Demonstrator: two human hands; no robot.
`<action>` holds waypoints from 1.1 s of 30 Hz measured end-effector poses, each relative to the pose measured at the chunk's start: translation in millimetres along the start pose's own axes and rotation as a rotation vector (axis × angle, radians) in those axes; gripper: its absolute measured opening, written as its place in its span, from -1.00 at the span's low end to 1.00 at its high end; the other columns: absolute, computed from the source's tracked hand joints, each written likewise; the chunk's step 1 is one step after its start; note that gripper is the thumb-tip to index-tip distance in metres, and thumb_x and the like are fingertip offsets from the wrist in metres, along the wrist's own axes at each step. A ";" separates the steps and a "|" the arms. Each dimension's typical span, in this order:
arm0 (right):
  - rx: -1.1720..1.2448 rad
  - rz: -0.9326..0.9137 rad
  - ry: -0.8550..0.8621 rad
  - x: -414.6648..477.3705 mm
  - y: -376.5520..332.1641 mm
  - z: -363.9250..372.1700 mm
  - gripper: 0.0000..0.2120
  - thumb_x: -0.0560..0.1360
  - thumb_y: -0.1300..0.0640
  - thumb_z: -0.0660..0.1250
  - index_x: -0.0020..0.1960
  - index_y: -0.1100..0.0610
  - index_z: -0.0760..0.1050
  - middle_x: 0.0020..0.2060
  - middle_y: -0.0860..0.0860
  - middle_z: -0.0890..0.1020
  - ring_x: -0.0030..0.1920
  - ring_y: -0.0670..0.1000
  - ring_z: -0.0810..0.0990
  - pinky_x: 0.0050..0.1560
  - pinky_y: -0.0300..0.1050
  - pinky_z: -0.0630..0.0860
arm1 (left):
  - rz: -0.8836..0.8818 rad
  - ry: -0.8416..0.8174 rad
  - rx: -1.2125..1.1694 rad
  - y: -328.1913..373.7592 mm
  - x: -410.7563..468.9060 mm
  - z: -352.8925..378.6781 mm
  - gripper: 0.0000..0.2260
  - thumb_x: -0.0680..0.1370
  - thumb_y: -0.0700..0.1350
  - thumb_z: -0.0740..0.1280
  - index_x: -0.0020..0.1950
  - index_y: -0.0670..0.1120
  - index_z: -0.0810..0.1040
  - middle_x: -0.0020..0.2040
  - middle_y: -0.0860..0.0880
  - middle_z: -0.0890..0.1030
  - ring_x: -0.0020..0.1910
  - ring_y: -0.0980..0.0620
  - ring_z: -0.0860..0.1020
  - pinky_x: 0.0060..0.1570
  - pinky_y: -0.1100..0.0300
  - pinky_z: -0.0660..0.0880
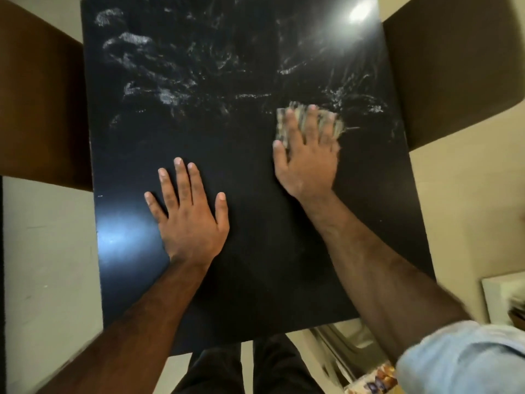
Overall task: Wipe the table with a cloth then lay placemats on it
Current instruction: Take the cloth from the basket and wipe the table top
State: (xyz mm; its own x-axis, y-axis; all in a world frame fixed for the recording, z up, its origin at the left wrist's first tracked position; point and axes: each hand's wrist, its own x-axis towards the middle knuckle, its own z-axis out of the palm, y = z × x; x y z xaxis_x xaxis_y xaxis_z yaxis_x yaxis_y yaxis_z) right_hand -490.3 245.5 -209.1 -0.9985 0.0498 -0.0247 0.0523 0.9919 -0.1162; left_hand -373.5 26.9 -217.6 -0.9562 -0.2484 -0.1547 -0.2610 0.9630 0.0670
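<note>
– While we're leaning over the table (255,265) in the head view, we're pressing our right hand (308,163) flat on the cloth (338,127). It's sitting on the right half of the dark top, roughly midway up.

– Yep, and those fingers (309,120) are lying straight and slightly fanned across the cloth, not pinching it. The thumb is sticking out to the left, just past the cloth's edge. The cloth is looking pale and patterned, and it's poking out beyond the fingertips and on the right side.

– Our left hand (193,220) is resting palm down on bare tabletop, nearer to us and well apart from the cloth.

– Its fingers (181,177) are spreading wide, thumb pointing right, holding nothing.

– We're also seeing whitish smears (136,41) streaking the far half of the table, some running right up to the cloth. The near half is showing plain dark, with a couple of glare patches.

– Brown chairs are flanking the table, one chair on the left (37,95) and one on the right (454,66).

– Down low we're catching a light blue sleeve (460,362) on the right arm, dark trousers (216,371) below the table's near edge, and pale floor (48,251). Something colourful is blurring at the bottom edge, and we're not able to tell what it is.
</note>
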 end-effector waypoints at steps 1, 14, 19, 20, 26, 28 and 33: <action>0.019 -0.044 0.009 -2.9 -5.8 -0.8 -0.32 0.70 -0.31 0.11 0.78 -0.14 0.17 0.78 0.11 0.16 0.76 0.35 0.06 0.57 0.35 0.32 | 0.002 -0.003 -0.006 1.9 0.2 -2.4 -0.27 0.77 0.27 0.02 0.83 -0.10 -0.05 0.84 -0.09 -0.12 0.81 -0.24 -0.13 0.70 -0.48 -0.05; 0.044 0.158 -0.057 1.1 104.4 -15.3 -0.30 0.72 -0.36 0.00 0.80 -0.18 -0.01 0.81 0.09 0.00 0.78 0.32 -0.07 0.64 0.48 0.22 | 0.465 -0.019 0.015 89.5 72.8 -11.6 -0.28 0.78 0.27 -0.04 0.83 -0.11 -0.07 0.84 -0.07 -0.14 0.82 -0.14 -0.17 0.77 -0.26 -0.11; 0.029 0.052 0.001 15.4 60.3 -6.1 -0.29 0.70 -0.33 0.06 0.80 -0.14 0.09 0.80 0.12 0.08 0.77 0.35 0.00 0.63 0.41 0.26 | 0.460 0.009 0.033 91.3 73.4 -10.6 -0.28 0.77 0.27 -0.05 0.83 -0.10 -0.05 0.85 -0.07 -0.12 0.82 -0.14 -0.12 0.76 -0.28 -0.05; 0.036 -0.019 -0.016 5.1 55.8 -6.8 -0.29 0.71 -0.33 0.06 0.80 -0.14 0.07 0.80 0.11 0.04 0.78 0.34 -0.03 0.63 0.41 0.26 | 0.461 0.006 0.037 92.1 73.2 -11.8 -0.28 0.77 0.27 -0.06 0.84 -0.10 -0.06 0.85 -0.07 -0.12 0.82 -0.14 -0.13 0.76 -0.28 -0.05; 0.011 0.070 -0.066 -45.4 118.2 -16.9 -0.22 0.71 -0.38 0.06 0.81 -0.16 -0.12 0.81 0.08 -0.10 0.79 0.29 -0.11 0.64 0.41 0.21 | 0.451 0.000 0.043 96.1 72.5 -14.5 -0.27 0.77 0.28 -0.07 0.84 -0.10 -0.04 0.85 -0.06 -0.12 0.82 -0.14 -0.13 0.77 -0.27 -0.06; 0.000 0.237 -0.028 -32.0 142.0 -18.0 -0.22 0.72 -0.39 0.02 0.81 -0.12 -0.11 0.80 0.13 -0.07 0.78 0.30 -0.08 0.66 0.41 0.22 | 0.451 0.003 0.051 96.2 71.5 -12.4 -0.27 0.77 0.27 -0.07 0.84 -0.11 -0.05 0.85 -0.07 -0.12 0.82 -0.14 -0.13 0.77 -0.26 -0.06; 0.041 0.313 0.050 44.2 137.6 -15.5 -0.24 0.71 -0.36 -0.02 0.81 -0.04 0.04 0.79 0.19 0.07 0.77 0.33 0.03 0.70 0.38 0.18 | 0.453 0.012 0.062 95.4 70.6 -12.8 -0.27 0.77 0.27 -0.06 0.83 -0.11 -0.04 0.84 -0.09 -0.09 0.82 -0.15 -0.11 0.77 -0.27 -0.06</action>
State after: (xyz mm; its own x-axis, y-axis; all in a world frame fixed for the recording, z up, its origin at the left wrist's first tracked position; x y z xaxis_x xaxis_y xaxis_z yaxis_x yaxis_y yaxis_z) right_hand -527.5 386.0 -210.8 -0.9333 0.3588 -0.0164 0.3570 0.9218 -0.1508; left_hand -467.6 99.9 -209.5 -0.9737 0.1981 -0.1121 0.1916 0.9792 0.0664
